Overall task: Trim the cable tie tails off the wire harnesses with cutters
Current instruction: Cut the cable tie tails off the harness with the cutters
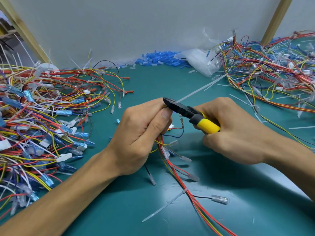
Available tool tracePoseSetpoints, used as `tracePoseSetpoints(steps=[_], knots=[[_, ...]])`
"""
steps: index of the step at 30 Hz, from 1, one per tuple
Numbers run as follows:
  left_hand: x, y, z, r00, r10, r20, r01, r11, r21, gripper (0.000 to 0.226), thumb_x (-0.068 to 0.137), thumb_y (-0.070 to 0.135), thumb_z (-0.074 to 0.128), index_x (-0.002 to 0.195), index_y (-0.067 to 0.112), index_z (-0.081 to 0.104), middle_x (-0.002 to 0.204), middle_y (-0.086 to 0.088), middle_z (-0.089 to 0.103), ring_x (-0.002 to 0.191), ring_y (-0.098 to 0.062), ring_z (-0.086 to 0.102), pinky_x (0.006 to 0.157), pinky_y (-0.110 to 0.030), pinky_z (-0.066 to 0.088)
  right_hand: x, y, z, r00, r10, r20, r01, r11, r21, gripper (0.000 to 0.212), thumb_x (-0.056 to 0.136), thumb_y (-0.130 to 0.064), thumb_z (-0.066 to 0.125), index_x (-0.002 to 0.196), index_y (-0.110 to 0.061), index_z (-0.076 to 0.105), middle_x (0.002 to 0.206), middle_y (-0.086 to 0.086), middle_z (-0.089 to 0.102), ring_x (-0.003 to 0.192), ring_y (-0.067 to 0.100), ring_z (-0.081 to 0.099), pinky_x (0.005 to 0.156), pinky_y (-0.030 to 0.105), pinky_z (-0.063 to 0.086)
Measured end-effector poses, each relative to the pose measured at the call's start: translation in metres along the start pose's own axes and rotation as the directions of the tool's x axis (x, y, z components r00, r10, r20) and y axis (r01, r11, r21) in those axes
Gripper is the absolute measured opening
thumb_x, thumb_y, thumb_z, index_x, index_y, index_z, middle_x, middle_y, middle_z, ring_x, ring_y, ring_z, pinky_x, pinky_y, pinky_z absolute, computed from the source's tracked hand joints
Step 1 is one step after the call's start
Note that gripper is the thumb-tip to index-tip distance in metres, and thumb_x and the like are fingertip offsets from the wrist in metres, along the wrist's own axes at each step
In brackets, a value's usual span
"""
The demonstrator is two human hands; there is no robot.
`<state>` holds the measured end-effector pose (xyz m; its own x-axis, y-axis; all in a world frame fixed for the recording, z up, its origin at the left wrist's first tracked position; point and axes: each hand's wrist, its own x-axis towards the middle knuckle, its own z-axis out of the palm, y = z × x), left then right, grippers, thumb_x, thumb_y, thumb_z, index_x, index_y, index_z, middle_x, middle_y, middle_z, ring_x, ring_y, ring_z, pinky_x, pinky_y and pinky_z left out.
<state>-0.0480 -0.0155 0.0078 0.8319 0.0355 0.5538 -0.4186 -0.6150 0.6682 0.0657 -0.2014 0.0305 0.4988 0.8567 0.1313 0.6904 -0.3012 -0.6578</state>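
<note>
My left hand [144,133] grips a wire harness [172,165] of red and yellow wires that trails down toward the near right of the green mat. My right hand [233,132] holds yellow-handled cutters [190,114]. Their black jaws sit at the top of my left fist, at the base of a long white cable tie tail [201,88] that sticks up to the right. A second tie [163,207] on the same harness lies lower down, its tail pointing to the lower left.
A big heap of harnesses [39,120] with blue terminals covers the left side, another heap [276,74] the far right. Blue connectors [162,59] and a clear plastic bag [201,61] lie along the back wall. Cut tie tails [301,127] are scattered at right.
</note>
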Motion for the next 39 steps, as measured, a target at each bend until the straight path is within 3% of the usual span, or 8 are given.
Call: tracePoseSetpoints(steps=[4, 9, 15, 19, 27, 30, 34, 39], knots=[[0.0002, 0.0002, 0.0001, 1.0, 0.005, 0.006, -0.005, 1.0, 0.002, 0.042, 0.109, 0.015, 0.036, 0.077, -0.007, 0.052, 0.071, -0.008, 0.045, 0.064, -0.025, 0.041, 0.06, -0.027, 0.035, 0.0011, -0.0004, 0.0012, 0.999, -0.03, -0.044, 0.028, 0.999, -0.047, 0.022, 0.056, -0.008, 0.051, 0.066, -0.01, 0.031, 0.059, 0.008, 0.023, 0.053, 0.014, 0.019, 0.048, 0.031, 0.014], [0.001, 0.0003, -0.002, 0.999, 0.013, 0.034, -0.014, 0.999, 0.039, 0.041, 0.108, 0.014, 0.037, 0.078, -0.007, 0.054, 0.071, -0.009, 0.046, 0.065, -0.027, 0.042, 0.061, -0.03, 0.036, 0.0021, 0.0015, -0.0011, 0.997, -0.045, -0.058, 0.035, 0.987, -0.158, 0.025, 0.057, -0.015, 0.055, 0.08, -0.013, 0.047, 0.065, 0.013, 0.04, 0.06, 0.026, 0.033, 0.051, 0.047, 0.029], [0.0016, 0.0016, -0.0031, 0.999, 0.003, 0.052, -0.008, 0.997, 0.083, 0.037, 0.108, 0.008, 0.039, 0.077, -0.004, 0.053, 0.07, -0.01, 0.045, 0.064, -0.027, 0.04, 0.061, -0.03, 0.033, 0.0006, -0.0002, -0.0035, 0.999, -0.051, -0.019, 0.049, 0.994, -0.101, 0.019, 0.056, -0.01, 0.051, 0.067, -0.008, 0.036, 0.058, 0.004, 0.023, 0.054, 0.013, 0.018, 0.049, 0.035, 0.013], [0.0015, 0.0039, -0.003, 0.998, 0.023, 0.059, -0.026, 0.998, 0.062, 0.031, 0.108, 0.009, 0.039, 0.082, 0.01, 0.055, 0.069, -0.01, 0.045, 0.063, -0.026, 0.041, 0.06, -0.029, 0.034, 0.0001, -0.0001, -0.0032, 1.0, -0.003, 0.014, 0.004, 0.999, -0.051, 0.024, 0.053, -0.01, 0.048, 0.065, -0.009, 0.027, 0.058, -0.002, 0.019, 0.055, 0.013, 0.016, 0.051, 0.041, 0.012], [0.0004, 0.0006, -0.0011, 0.999, -0.001, 0.048, 0.0, 1.0, 0.028, 0.034, 0.109, 0.008, 0.038, 0.078, -0.001, 0.051, 0.07, -0.01, 0.043, 0.063, -0.028, 0.039, 0.059, -0.031, 0.034, 0.0013, -0.001, 0.0007, 0.999, -0.013, -0.035, 0.011, 0.999, -0.046, 0.021, 0.054, -0.01, 0.049, 0.063, -0.011, 0.03, 0.057, 0.001, 0.019, 0.054, 0.013, 0.017, 0.051, 0.038, 0.012], [-0.0001, -0.002, -0.0016, 0.999, -0.013, 0.049, 0.012, 1.0, 0.025, 0.04, 0.109, 0.012, 0.038, 0.082, -0.012, 0.054, 0.07, -0.009, 0.043, 0.064, -0.03, 0.039, 0.059, -0.033, 0.034, 0.0019, -0.001, -0.0001, 0.999, -0.039, -0.037, 0.034, 0.993, -0.116, 0.016, 0.057, -0.012, 0.052, 0.068, -0.014, 0.04, 0.06, 0.012, 0.032, 0.055, 0.018, 0.023, 0.051, 0.042, 0.019], [-0.0001, -0.0023, -0.0027, 0.999, -0.009, 0.049, 0.007, 0.999, 0.038, 0.042, 0.109, 0.014, 0.038, 0.084, -0.014, 0.057, 0.071, -0.01, 0.044, 0.065, -0.03, 0.041, 0.06, -0.035, 0.034, 0.0005, -0.0009, -0.0047, 0.998, -0.062, 0.013, 0.063, 0.989, -0.133, 0.027, 0.059, -0.015, 0.054, 0.085, -0.008, 0.049, 0.067, 0.013, 0.045, 0.06, 0.026, 0.036, 0.052, 0.043, 0.028], [0.0007, -0.0005, -0.0028, 0.999, -0.014, 0.047, 0.012, 0.999, 0.036, 0.04, 0.108, 0.009, 0.038, 0.077, -0.011, 0.053, 0.069, -0.011, 0.044, 0.063, -0.029, 0.04, 0.059, -0.031, 0.033, 0.0009, -0.0018, -0.0026, 0.999, -0.035, -0.004, 0.035, 0.994, -0.104, 0.018, 0.056, -0.011, 0.05, 0.068, -0.009, 0.037, 0.061, 0.012, 0.028, 0.055, 0.015, 0.019, 0.051, 0.041, 0.017]])
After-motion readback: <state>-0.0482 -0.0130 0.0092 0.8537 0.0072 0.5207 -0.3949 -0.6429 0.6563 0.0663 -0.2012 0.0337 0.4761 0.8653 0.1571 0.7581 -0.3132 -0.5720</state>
